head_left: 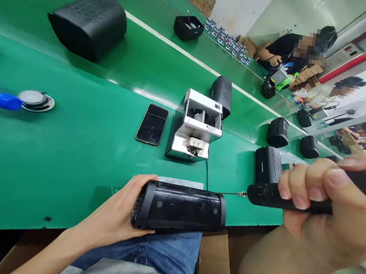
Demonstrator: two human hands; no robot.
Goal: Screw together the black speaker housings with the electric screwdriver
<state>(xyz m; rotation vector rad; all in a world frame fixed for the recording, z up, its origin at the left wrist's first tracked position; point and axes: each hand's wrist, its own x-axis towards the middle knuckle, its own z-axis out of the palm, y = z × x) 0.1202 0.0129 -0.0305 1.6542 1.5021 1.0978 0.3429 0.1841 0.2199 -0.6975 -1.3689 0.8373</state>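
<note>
My left hand [129,203] is closed around the left end of a black speaker housing [184,209], which lies on its side over my lap at the table's front edge. Two dotted grille patches show through its glossy face. A black electric screwdriver [265,195] is gripped in my right hand [331,201], with its long thin bit pointing left. The bit's tip reaches the upper right edge of the housing; whether it sits on a screw is too small to tell. Behind the housing stands a silver screw feeder machine [196,130].
A phone [152,124] lies left of the machine. Farther left are a bottle with a blue cap [7,101] and a round speaker part [33,99]. More black housings [93,24] stand along the green conveyor. An open cardboard box [217,261] is below the table edge. Co-workers sit farther down the line.
</note>
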